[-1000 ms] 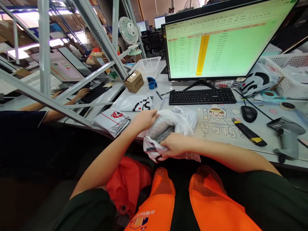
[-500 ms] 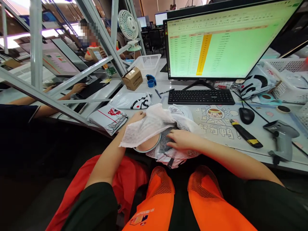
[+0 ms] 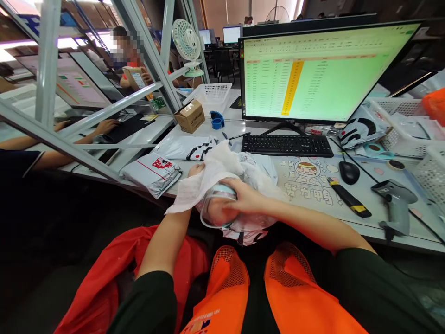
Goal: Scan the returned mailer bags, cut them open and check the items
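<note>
The right hand (image 3: pixel 247 197) is clamped on a clear round container (image 3: pixel 216 211) with peach-coloured contents, thumb over its top and fingers round its near side. The container sits tilted at the table's (image 3: pixel 351 227) front edge, above a crumpled printed plastic mailer (image 3: pixel 256 237); this grip probably steadies a smooth, curved wall that could slip off the edge. The left hand (image 3: pixel 196 170) lies mostly behind a soft white wrapping sheet (image 3: pixel 187 192), which drapes over its wrist; I cannot tell whether its fingers are apart or closed. That arm seems to prop the sheet up, leaving the container's near side exposed.

Just left of the wrapping, a grey parcel with red print (image 3: pixel 153 171) and a white mailer (image 3: pixel 184 147) crowd the left hand. Behind them stand a cardboard box (image 3: pixel 190 117) and a small blue container (image 3: pixel 217 120), its lid up. To the right, the utility knife (image 3: pixel 349 198), mouse (image 3: pixel 349 172) and barcode scanner (image 3: pixel 394 204) lie well apart from the wrapping. The keyboard (image 3: pixel 287 145) and monitor (image 3: pixel 323 79) close off the back, while a metal frame (image 3: pixel 114 113) bars the left side, with a co-worker's hand (image 3: pixel 107 126) beyond it.
</note>
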A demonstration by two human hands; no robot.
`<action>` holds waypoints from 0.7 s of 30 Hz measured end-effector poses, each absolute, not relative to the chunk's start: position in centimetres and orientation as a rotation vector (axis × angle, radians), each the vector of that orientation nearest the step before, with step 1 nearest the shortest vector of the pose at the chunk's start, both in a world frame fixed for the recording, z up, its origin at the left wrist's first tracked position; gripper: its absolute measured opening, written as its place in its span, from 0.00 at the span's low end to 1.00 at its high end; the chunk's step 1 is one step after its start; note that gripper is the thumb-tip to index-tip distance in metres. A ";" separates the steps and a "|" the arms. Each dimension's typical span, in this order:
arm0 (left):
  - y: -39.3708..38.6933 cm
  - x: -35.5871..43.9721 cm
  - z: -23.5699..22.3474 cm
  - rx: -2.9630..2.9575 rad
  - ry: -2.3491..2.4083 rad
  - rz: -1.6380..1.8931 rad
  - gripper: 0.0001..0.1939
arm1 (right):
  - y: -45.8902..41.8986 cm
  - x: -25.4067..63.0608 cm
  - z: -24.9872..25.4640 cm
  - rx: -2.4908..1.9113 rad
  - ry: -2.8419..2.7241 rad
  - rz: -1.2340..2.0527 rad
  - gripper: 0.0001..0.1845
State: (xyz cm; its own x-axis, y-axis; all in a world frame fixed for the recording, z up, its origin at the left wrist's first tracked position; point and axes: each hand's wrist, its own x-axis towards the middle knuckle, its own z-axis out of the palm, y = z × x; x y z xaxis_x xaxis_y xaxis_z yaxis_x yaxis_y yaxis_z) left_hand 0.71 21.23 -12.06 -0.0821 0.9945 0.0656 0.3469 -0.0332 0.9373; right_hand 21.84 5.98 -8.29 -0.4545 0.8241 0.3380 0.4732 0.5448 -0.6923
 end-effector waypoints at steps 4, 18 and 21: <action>21.5 0.6 -11.9 1.442 1.548 1.187 0.16 | -0.7 28.0 -6.2 -0.908 -1.802 0.563 0.33; 15.1 10.9 -11.7 1.972 0.920 0.480 0.78 | -1.4 49.3 -14.8 -1.807 -0.709 0.161 0.28; 12.9 14.2 -12.0 1.868 0.807 0.434 0.75 | -1.5 45.9 -15.6 -1.963 -0.956 -0.188 0.26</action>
State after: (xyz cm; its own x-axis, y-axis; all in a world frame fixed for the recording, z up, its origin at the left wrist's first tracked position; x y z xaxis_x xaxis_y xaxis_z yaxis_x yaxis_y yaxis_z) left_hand 14.24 12.90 -12.01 0.7111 0.7005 -0.0600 0.3363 -0.2640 0.9040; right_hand 45.86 -1.51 -15.57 0.6874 0.5483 0.4763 0.6879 -0.2810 -0.6692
